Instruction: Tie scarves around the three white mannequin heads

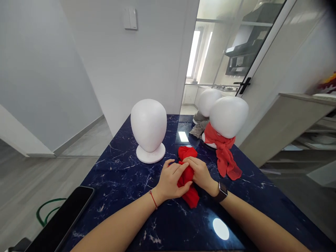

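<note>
A bright red scarf (191, 197) lies bunched on the dark blue marbled table (123, 185), in front of me. My left hand (172, 180) curls round its left side, thumb toward me. From the right, my right hand (201, 173) grips the same cloth, its fingers meeting those of the left. Part of the scarf is hidden under both hands. Just beyond and left of them stands a bare white mannequin head (148, 126) on a round base. At the right, another white mannequin head (229, 116) wears a coral-red scarf (223, 148) knotted round its neck, ends hanging onto the table.
Behind the scarfed head is a third mannequin head (208, 101) with a grey scarf (200, 127). A black phone-like device (63, 220) sits at the table's left edge, near a green loop (43, 213). A glass door (217, 45) and shelves (301, 140) stand beyond.
</note>
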Available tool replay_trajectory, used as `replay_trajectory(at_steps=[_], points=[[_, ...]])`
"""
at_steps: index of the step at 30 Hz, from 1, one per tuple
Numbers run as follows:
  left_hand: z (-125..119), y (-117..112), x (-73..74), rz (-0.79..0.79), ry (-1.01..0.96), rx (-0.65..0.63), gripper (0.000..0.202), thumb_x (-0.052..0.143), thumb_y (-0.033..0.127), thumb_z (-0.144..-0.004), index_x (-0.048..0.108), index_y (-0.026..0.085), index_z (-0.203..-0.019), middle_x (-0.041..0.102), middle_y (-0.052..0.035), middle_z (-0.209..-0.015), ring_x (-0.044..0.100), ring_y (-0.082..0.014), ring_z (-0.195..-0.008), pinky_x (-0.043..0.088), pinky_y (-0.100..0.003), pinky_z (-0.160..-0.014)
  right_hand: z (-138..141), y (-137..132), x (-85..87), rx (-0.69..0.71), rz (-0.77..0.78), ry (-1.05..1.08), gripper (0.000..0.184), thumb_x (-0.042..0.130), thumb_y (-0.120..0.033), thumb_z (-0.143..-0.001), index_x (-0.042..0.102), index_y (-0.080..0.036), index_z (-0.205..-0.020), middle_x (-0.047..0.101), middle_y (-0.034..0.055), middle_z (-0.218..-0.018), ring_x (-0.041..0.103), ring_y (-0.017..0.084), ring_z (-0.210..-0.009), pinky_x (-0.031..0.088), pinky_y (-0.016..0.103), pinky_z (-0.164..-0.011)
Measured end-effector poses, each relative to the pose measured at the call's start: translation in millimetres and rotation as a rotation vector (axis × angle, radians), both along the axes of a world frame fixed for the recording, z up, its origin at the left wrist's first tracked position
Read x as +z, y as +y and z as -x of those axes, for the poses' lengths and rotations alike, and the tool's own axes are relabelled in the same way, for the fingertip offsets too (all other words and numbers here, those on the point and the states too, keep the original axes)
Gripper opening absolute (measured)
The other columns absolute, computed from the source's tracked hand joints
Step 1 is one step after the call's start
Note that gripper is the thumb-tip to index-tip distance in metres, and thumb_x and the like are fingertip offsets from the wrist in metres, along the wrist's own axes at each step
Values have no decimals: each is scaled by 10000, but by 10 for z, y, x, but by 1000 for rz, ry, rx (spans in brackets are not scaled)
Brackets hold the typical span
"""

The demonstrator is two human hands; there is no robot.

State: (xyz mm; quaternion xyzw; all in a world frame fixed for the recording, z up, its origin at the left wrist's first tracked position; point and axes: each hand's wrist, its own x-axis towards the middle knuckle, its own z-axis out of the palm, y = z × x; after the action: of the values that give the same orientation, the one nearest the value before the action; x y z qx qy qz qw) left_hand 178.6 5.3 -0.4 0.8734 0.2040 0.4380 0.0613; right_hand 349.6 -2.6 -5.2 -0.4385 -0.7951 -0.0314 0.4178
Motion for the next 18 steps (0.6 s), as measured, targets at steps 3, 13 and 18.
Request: replay_trajectory(at_steps=[3,13,18], points=[[-22,-20,-50,11,-43,46,476,546,306,-799,432,163,-1239,652,-64,-939,604,-184,-834,351,-457,-965,37,-54,13,33,-89,-7,240,450,-105,-831,585,-181,-1014,643,86,-954,615,191,-868,531,326,-742],[-20,-6,7,329,-184,-11,228,526,288,-839,509,173,-1035,576,-91,-1041,511,-213,-990,404,-410,-901,57,-82,-15,110,-265,-210,448,395,-52,-858,439,-170,-1288,521,137,-1303,480,196,-1221,485,377,-937],[-53,19,-29,365,-199,37,37,481,176,-828,518,180,-830,581,-42,-848,510,-171,-817,428,-335,-774,39,-84,-12,62,-203,-306,515,372,-49,-852,374,-200,-1345,407,121,-1410,386,202,-1303,421,433,-1005]])
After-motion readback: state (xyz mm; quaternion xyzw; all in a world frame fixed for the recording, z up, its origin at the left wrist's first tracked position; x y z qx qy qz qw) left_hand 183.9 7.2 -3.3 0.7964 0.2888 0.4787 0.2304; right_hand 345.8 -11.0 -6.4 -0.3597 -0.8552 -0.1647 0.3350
